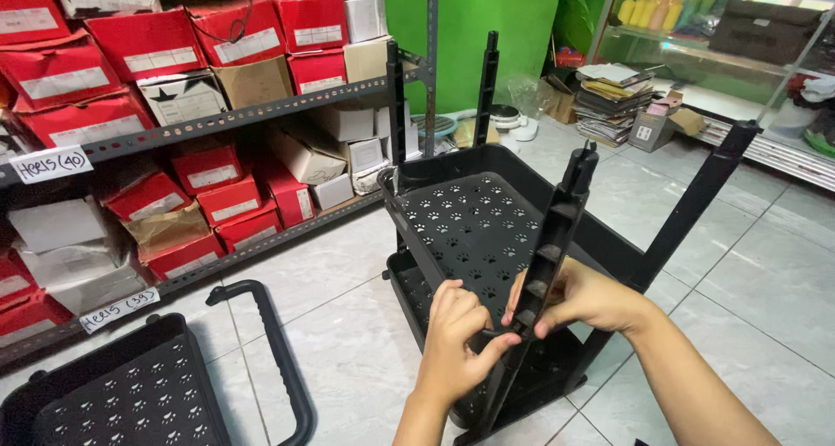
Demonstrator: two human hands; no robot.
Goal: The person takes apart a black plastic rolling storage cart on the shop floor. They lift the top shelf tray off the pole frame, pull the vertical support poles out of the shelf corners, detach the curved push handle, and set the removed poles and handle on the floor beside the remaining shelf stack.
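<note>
A black plastic shelf cart (470, 220) stands on the tiled floor, with perforated trays and several upright posts. My right hand (581, 296) grips the near ribbed post (557, 229) at about its middle. My left hand (459, 337) pinches the same post lower down, where it meets the tray corner. Two more posts (396, 107) rise at the far side and another post (696, 204) leans at the right.
A loose black perforated tray (122, 394) and a black U-shaped handle (278, 350) lie on the floor at the lower left. A metal rack (217, 120) of red and white boxes fills the left. Stacked papers and cartons (613, 98) sit far right by glass shelves.
</note>
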